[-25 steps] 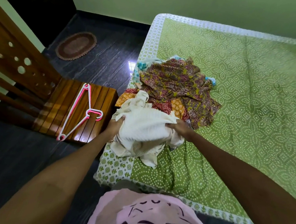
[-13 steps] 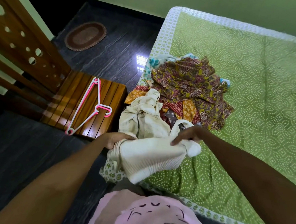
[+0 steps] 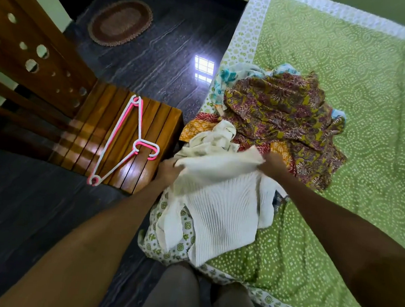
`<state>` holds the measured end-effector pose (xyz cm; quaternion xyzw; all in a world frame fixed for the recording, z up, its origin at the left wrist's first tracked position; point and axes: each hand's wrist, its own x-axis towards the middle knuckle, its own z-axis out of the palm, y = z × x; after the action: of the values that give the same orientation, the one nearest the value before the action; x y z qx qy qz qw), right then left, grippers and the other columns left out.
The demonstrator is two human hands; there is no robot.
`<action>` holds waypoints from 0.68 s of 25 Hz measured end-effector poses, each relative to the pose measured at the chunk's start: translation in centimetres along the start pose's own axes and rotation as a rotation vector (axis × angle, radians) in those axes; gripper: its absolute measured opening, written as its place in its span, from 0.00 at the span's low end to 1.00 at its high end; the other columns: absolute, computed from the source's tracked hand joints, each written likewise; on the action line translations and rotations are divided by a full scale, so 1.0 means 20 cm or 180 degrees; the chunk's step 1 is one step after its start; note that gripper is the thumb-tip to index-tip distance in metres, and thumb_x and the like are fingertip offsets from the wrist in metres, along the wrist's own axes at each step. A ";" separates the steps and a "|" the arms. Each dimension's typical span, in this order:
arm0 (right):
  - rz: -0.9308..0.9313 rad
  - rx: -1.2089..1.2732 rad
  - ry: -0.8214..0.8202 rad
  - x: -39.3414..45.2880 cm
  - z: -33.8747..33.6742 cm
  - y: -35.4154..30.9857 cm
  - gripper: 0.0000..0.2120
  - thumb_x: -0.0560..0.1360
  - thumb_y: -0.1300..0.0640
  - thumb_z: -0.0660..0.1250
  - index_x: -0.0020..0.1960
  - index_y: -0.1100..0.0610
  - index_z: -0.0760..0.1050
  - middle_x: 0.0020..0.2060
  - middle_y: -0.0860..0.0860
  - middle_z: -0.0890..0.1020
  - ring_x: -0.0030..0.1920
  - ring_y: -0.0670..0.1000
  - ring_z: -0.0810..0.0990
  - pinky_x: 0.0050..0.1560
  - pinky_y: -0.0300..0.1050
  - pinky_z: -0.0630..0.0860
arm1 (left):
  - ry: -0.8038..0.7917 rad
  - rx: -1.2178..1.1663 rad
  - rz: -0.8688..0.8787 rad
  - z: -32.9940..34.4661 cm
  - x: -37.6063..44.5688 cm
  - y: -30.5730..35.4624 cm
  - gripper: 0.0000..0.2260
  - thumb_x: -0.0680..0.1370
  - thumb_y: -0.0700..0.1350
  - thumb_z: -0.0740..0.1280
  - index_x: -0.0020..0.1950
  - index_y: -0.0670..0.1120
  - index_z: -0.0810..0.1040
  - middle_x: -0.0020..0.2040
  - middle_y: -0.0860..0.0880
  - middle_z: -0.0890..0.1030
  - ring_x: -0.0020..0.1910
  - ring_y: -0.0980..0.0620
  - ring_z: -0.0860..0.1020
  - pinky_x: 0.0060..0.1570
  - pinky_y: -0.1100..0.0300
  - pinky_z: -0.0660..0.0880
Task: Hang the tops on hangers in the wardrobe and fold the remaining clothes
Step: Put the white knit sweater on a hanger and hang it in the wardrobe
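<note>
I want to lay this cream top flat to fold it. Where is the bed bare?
Bare bedsheet runs right of the patterned clothes pile and toward the near edge, right of the cream ribbed top. The bed's left edge is crowded: pile, top, both hands. The hangers take up much of the wooden chair.

Cream ribbed top (image 3: 223,217) now hangs spread open — lifted, apparently — between both hands.

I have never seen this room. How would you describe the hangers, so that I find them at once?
Look left of the bed with the green dotted bedspread, where a slatted wooden chair stands on the dark floor. On its seat lie the pink and white plastic hangers, stacked together. They are the only thin, rigid frames here; everything on the bed is soft cloth.
</note>
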<state>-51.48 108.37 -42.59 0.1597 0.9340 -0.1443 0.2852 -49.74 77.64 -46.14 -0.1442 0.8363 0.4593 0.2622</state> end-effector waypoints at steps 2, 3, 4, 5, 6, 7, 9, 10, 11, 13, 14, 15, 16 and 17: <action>0.0172 0.0176 0.0796 0.07 0.07 -0.13 0.17 0.72 0.61 0.67 0.59 0.65 0.72 0.55 0.60 0.76 0.57 0.60 0.74 0.54 0.50 0.72 | 0.0277 -0.0269 -0.0211 -0.01 0.12 0.03 0.17 0.77 0.42 0.66 0.64 0.38 0.72 0.59 0.39 0.77 0.59 0.42 0.75 0.57 0.51 0.72; -0.0031 0.0292 0.0833 0.09 0.13 -0.22 0.18 0.71 0.61 0.67 0.59 0.65 0.71 0.57 0.60 0.75 0.59 0.60 0.72 0.56 0.51 0.70 | 0.0224 -0.0357 -0.0313 -0.03 0.16 0.02 0.21 0.77 0.43 0.66 0.68 0.38 0.69 0.64 0.39 0.74 0.63 0.42 0.73 0.61 0.50 0.71; -0.0304 0.0455 0.0645 0.11 0.22 -0.34 0.17 0.71 0.62 0.68 0.59 0.65 0.72 0.57 0.60 0.75 0.60 0.59 0.72 0.58 0.49 0.67 | 0.0157 -0.0413 -0.0328 -0.04 0.19 -0.02 0.24 0.77 0.43 0.67 0.70 0.37 0.66 0.66 0.40 0.72 0.65 0.42 0.71 0.63 0.50 0.69; -0.0626 0.0585 0.0403 0.12 0.30 -0.46 0.14 0.72 0.62 0.68 0.57 0.64 0.74 0.56 0.60 0.77 0.59 0.59 0.73 0.57 0.47 0.67 | 0.0115 -0.0425 -0.0319 -0.06 0.20 -0.07 0.25 0.77 0.43 0.67 0.71 0.37 0.65 0.67 0.40 0.71 0.67 0.42 0.69 0.64 0.50 0.68; -0.0893 0.0632 0.0156 0.12 0.38 -0.59 0.10 0.72 0.63 0.67 0.52 0.64 0.76 0.53 0.60 0.79 0.57 0.59 0.75 0.55 0.45 0.68 | 0.0156 -0.0384 -0.0273 -0.09 0.21 -0.13 0.24 0.77 0.42 0.67 0.71 0.37 0.65 0.67 0.40 0.71 0.67 0.42 0.69 0.65 0.50 0.67; -0.1095 0.0635 -0.0034 0.15 0.46 -0.73 0.06 0.73 0.63 0.65 0.48 0.64 0.78 0.49 0.60 0.81 0.53 0.59 0.77 0.52 0.45 0.70 | 0.0298 -0.0398 -0.0241 -0.14 0.23 -0.20 0.22 0.77 0.40 0.66 0.69 0.38 0.67 0.65 0.40 0.73 0.65 0.43 0.71 0.65 0.49 0.68; -0.1430 0.0644 -0.0282 0.22 0.61 -1.01 0.07 0.73 0.64 0.62 0.43 0.65 0.79 0.44 0.61 0.82 0.48 0.61 0.79 0.46 0.47 0.72 | 0.0638 -0.0497 -0.0216 -0.25 0.29 -0.36 0.16 0.77 0.37 0.65 0.64 0.39 0.71 0.60 0.40 0.76 0.58 0.46 0.74 0.58 0.50 0.72; -0.1521 0.0604 -0.0383 0.27 0.68 -1.14 0.07 0.73 0.64 0.61 0.43 0.64 0.78 0.45 0.61 0.81 0.49 0.61 0.79 0.45 0.48 0.72 | 0.0800 -0.0464 -0.0265 -0.31 0.32 -0.45 0.14 0.77 0.37 0.65 0.63 0.39 0.72 0.59 0.41 0.75 0.57 0.46 0.74 0.55 0.53 0.73; -0.1552 0.0505 -0.0416 0.31 0.74 -1.26 0.06 0.73 0.64 0.61 0.45 0.62 0.77 0.47 0.62 0.80 0.51 0.61 0.78 0.46 0.49 0.72 | 0.0974 -0.0334 -0.0369 -0.38 0.36 -0.52 0.16 0.77 0.38 0.65 0.64 0.38 0.71 0.63 0.41 0.73 0.60 0.44 0.73 0.55 0.53 0.72; -0.1571 0.0268 -0.0363 0.39 0.85 -1.43 0.10 0.74 0.62 0.61 0.54 0.61 0.73 0.56 0.61 0.76 0.58 0.61 0.73 0.53 0.51 0.71 | 0.1276 0.0168 -0.0708 -0.51 0.44 -0.69 0.25 0.77 0.42 0.65 0.72 0.38 0.63 0.73 0.41 0.62 0.71 0.42 0.64 0.67 0.49 0.65; -0.1492 0.0155 -0.0359 0.43 0.89 -1.49 0.15 0.75 0.61 0.61 0.60 0.62 0.70 0.59 0.61 0.73 0.61 0.61 0.71 0.56 0.52 0.70 | 0.1358 0.0424 -0.0841 -0.57 0.47 -0.77 0.28 0.78 0.43 0.65 0.74 0.39 0.59 0.76 0.41 0.57 0.73 0.42 0.59 0.71 0.49 0.59; -0.1391 0.0031 -0.0379 0.46 0.91 -1.53 0.19 0.75 0.60 0.62 0.64 0.62 0.67 0.61 0.60 0.71 0.63 0.61 0.69 0.58 0.53 0.69 | 0.1373 0.0622 -0.0954 -0.62 0.51 -0.83 0.29 0.78 0.43 0.63 0.76 0.39 0.55 0.77 0.41 0.53 0.75 0.42 0.54 0.72 0.50 0.54; -0.1322 -0.0131 -0.0406 0.50 0.94 -1.56 0.22 0.75 0.59 0.64 0.67 0.62 0.65 0.62 0.60 0.71 0.64 0.61 0.68 0.59 0.53 0.68 | 0.1370 0.0747 -0.1074 -0.67 0.55 -0.90 0.29 0.79 0.42 0.62 0.76 0.39 0.53 0.77 0.41 0.51 0.75 0.42 0.52 0.73 0.50 0.52; -0.1303 -0.0322 -0.0444 0.54 0.97 -1.57 0.23 0.75 0.59 0.65 0.67 0.61 0.64 0.62 0.60 0.71 0.64 0.61 0.69 0.58 0.53 0.69 | 0.1363 0.0806 -0.1171 -0.70 0.58 -0.95 0.28 0.79 0.42 0.61 0.76 0.39 0.52 0.77 0.40 0.51 0.75 0.42 0.52 0.73 0.50 0.51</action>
<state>-62.46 75.13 -58.66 -0.0582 0.9310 -0.1629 0.3215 -54.51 55.60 -59.76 -0.3529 0.8830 0.2555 0.1746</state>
